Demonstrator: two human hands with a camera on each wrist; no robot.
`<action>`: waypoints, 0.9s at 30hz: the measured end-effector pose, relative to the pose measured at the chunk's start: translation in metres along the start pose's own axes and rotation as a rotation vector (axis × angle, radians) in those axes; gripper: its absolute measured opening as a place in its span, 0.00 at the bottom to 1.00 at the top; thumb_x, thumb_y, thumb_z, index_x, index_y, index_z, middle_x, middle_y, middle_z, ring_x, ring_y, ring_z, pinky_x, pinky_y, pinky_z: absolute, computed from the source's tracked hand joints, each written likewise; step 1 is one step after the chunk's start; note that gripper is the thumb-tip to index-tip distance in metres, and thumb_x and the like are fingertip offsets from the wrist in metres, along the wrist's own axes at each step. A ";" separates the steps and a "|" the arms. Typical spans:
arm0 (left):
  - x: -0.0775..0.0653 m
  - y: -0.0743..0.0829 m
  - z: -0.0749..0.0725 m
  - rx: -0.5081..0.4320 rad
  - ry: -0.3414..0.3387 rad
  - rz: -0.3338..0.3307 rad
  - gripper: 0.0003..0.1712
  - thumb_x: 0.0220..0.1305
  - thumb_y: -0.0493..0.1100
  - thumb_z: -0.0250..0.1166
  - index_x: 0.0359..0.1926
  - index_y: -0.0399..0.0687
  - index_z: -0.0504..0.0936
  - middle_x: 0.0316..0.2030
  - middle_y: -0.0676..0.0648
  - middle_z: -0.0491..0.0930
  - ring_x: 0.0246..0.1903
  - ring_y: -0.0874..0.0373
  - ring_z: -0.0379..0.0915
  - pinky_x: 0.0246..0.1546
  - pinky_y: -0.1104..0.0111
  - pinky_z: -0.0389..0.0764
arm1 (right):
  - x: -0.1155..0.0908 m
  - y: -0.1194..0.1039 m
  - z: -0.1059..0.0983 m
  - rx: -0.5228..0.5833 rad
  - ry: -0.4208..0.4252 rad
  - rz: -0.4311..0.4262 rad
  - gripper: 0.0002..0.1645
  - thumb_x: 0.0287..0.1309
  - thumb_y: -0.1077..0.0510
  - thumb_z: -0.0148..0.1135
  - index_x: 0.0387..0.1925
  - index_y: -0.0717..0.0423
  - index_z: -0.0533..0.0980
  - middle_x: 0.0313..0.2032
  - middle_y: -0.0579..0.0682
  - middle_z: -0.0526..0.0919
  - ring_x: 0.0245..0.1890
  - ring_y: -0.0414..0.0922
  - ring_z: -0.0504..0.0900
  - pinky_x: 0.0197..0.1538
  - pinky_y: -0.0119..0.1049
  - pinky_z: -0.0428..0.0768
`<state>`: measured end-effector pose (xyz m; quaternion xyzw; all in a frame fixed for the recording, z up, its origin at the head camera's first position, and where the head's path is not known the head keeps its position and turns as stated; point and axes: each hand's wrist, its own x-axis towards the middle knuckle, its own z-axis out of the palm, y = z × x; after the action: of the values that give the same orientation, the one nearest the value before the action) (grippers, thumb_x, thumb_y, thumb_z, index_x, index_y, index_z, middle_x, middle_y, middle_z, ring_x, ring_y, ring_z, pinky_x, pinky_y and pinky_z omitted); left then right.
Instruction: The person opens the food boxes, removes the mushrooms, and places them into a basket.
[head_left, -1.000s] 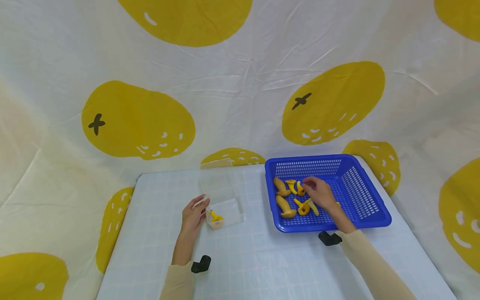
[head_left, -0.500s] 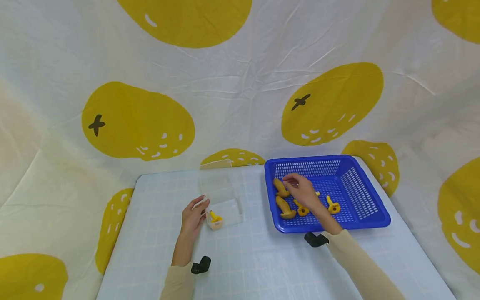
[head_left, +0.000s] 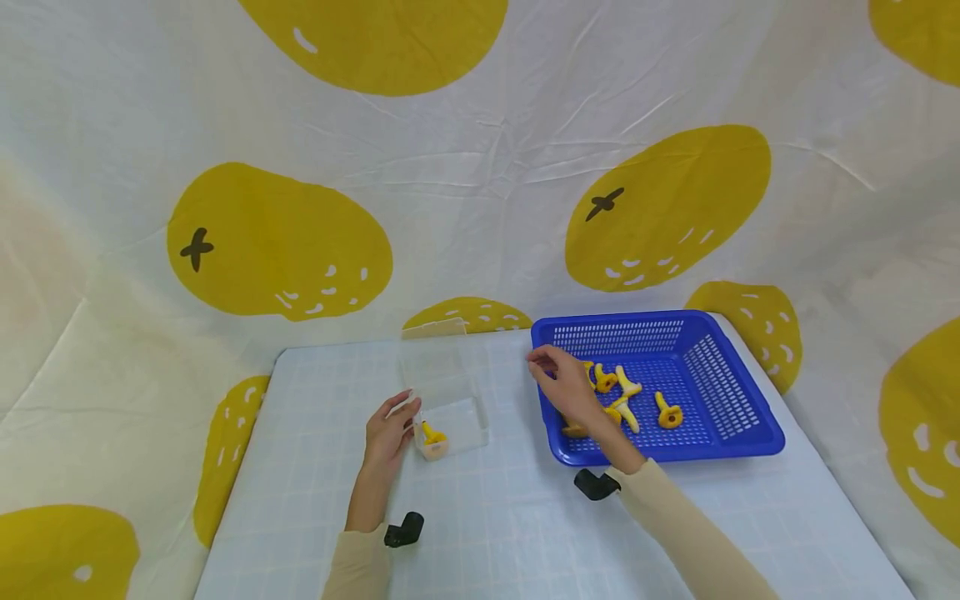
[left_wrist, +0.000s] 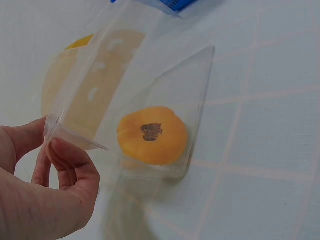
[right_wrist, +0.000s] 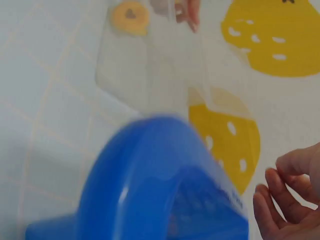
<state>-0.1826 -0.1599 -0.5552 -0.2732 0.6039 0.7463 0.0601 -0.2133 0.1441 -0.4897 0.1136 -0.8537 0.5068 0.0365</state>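
My left hand [head_left: 388,429] pinches the upper edge of a clear plastic hinged box [head_left: 467,421] between thumb and fingers. Its lid [head_left: 435,360] stands raised at the back. A yellow chanterelle-like mushroom [left_wrist: 152,135] lies in the box's near left corner, its round face with a dark patch. My right hand [head_left: 568,390] hovers over the left rim of a blue slotted basket [head_left: 726,387], fingers loosely curled, and in the right wrist view no object shows between thumb and fingers. Several yellow mushrooms [head_left: 670,412] lie in the basket; the hand hides most of the tan ones.
The box and basket stand on a table [head_left: 495,517] with a pale checked cover, the basket at the back right. Behind hangs a white curtain [head_left: 480,233] printed with big yellow fruit. The basket's raised wall [right_wrist: 150,165] looms close in the right wrist view.
My right hand has moved left from the middle of the basket to its left rim, uncovering yellow mushrooms to the right and covering the tan ones. My left hand and the box have stayed put.
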 end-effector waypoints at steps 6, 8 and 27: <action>-0.001 0.000 -0.001 -0.003 -0.007 0.008 0.28 0.69 0.46 0.70 0.67 0.47 0.77 0.45 0.51 0.83 0.49 0.48 0.71 0.43 0.69 0.76 | 0.003 -0.012 0.019 -0.003 -0.022 -0.068 0.10 0.71 0.61 0.63 0.49 0.61 0.81 0.47 0.56 0.86 0.49 0.51 0.84 0.57 0.49 0.81; 0.000 0.000 -0.001 -0.006 -0.006 0.004 0.28 0.69 0.45 0.70 0.68 0.46 0.76 0.45 0.51 0.83 0.49 0.48 0.71 0.42 0.69 0.76 | 0.004 -0.015 0.026 -0.003 -0.025 -0.080 0.09 0.71 0.61 0.63 0.49 0.61 0.81 0.46 0.55 0.86 0.48 0.51 0.84 0.56 0.48 0.82; -0.003 0.002 0.000 -0.012 -0.007 0.006 0.29 0.69 0.45 0.71 0.67 0.44 0.76 0.41 0.53 0.83 0.46 0.50 0.72 0.39 0.70 0.75 | 0.002 -0.024 0.087 0.070 -0.183 -0.169 0.09 0.70 0.65 0.63 0.48 0.65 0.79 0.43 0.56 0.84 0.44 0.50 0.83 0.52 0.45 0.83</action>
<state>-0.1810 -0.1595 -0.5516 -0.2690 0.6000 0.7512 0.0583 -0.2048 0.0565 -0.5105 0.2320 -0.8228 0.5188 -0.0027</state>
